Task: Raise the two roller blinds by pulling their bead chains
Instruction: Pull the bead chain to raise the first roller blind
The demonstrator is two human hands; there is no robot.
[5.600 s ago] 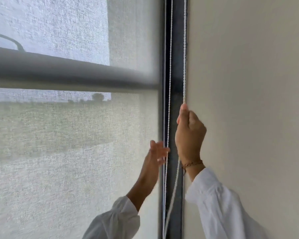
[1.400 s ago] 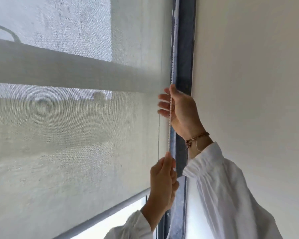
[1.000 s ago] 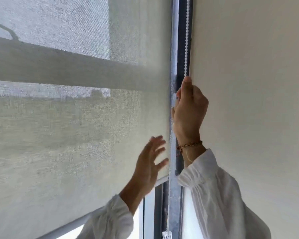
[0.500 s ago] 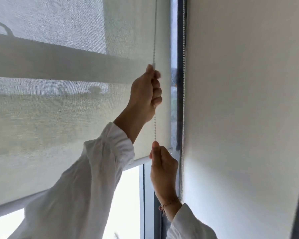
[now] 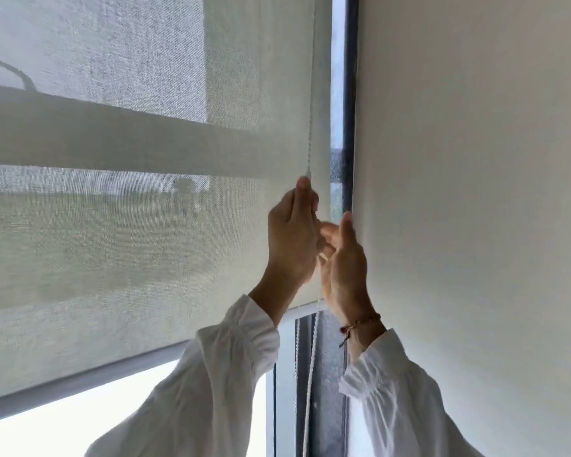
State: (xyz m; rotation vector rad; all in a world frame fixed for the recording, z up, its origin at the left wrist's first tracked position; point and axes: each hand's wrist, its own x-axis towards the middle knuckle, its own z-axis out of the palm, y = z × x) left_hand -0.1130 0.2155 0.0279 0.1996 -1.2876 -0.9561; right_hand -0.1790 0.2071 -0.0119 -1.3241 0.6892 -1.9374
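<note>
bead chain [image 5: 308, 140] btwn two roller blinds [image 5: 145, 242]

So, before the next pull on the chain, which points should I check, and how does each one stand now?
1. Left hand grips the bead chain: ok, fist closed around it, chain running straight up from it.
2. Right hand ready to take over: not ok, its fingers are open and hold nothing.
3. Chain below the hands hangs free: ok, the loop drops straight beside the window frame.
4. Sheer blind rising: ok, its bottom bar is off the sill, with bright glass below.
5. Bar level: cannot tell, the wide lens tilts it.
6. Opaque blind on the right raised: not ok, it covers its whole area here.
</note>
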